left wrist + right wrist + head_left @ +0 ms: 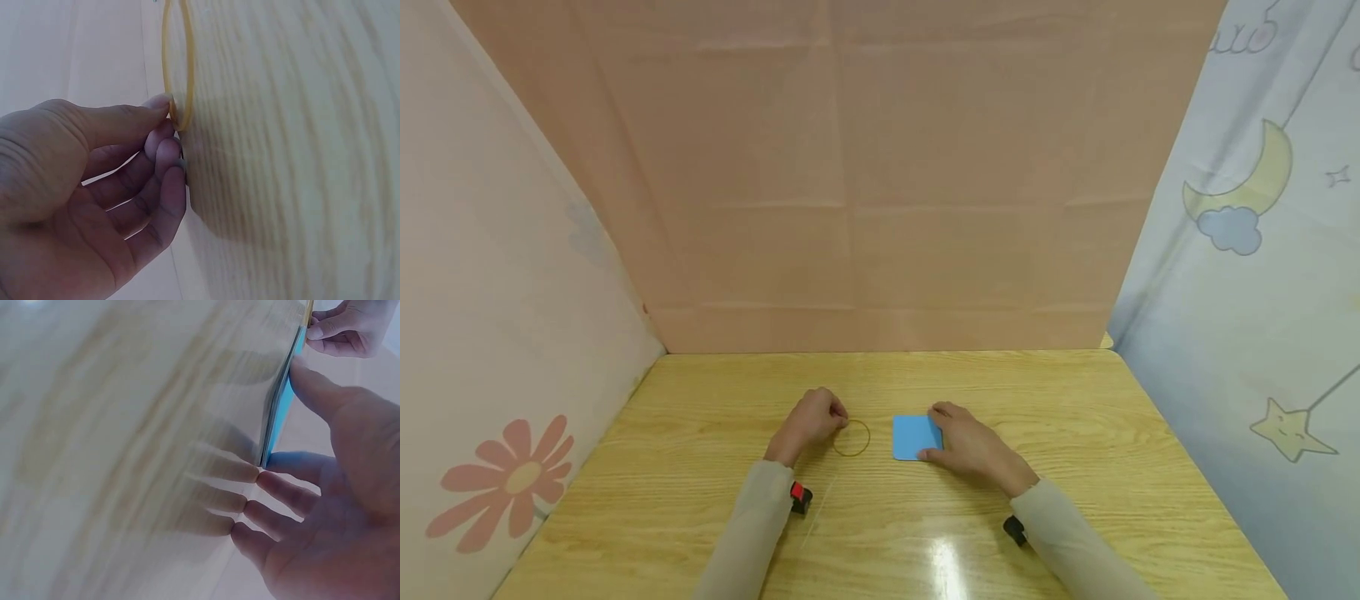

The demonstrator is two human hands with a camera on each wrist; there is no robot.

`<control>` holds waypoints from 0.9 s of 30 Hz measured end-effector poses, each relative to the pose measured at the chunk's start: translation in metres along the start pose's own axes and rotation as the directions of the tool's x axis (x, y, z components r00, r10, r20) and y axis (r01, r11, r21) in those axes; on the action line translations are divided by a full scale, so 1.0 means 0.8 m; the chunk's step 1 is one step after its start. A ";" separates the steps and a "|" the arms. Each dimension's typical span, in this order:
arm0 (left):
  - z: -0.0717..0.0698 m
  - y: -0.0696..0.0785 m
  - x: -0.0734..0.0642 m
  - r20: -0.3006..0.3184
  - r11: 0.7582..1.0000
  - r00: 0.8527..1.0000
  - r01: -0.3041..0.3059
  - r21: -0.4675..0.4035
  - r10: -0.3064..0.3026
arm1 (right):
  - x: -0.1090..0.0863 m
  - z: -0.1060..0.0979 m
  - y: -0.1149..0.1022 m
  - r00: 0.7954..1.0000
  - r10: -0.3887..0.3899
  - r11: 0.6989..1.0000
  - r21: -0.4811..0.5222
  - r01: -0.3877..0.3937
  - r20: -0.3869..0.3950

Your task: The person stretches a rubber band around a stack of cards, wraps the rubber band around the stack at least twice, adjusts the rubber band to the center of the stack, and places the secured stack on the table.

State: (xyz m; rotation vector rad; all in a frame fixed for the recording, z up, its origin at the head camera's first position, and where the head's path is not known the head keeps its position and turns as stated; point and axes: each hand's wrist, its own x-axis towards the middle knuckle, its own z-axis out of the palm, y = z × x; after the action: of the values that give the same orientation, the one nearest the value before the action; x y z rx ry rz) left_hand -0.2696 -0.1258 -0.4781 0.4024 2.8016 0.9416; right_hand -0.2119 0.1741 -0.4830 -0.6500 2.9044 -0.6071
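Observation:
Between thumb and forefinger, my left hand (811, 419) pinches the edge of a thin yellow rubber band (868, 437), which forms a round loop beside the fingertips. The pinch shows up close in the left wrist view, where the band (190, 62) stretches away from the fingertips along the tabletop. To its right lies a thin, flat blue square (916, 437); whether it is a card or a small pad I cannot tell. My right hand (973, 446) holds this square at its right side, thumb at the near edge and forefinger at the far one. Its other fingertips touch the wood in the right wrist view.
The wood-grain table (880, 533) carries both hands' work. A plain pinkish-tan sheet (880, 183) hangs along its back edge. Printed cloths hang at the left (497, 333) and at the right (1247, 317). Small black devices sit at both wrists.

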 end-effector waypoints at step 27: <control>0.002 0.004 -0.002 0.011 0.998 0.998 0.060 0.017 -0.061 | 0.009 0.001 -0.021 0.979 0.195 0.957 0.228 -0.177 -0.057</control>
State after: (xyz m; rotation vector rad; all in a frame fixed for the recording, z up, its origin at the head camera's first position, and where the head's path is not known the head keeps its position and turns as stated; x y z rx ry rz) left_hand -0.2668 -0.1231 -0.4771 0.3221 2.7963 0.9012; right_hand -0.2121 0.1567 -0.4771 -0.3273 2.8629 -0.9331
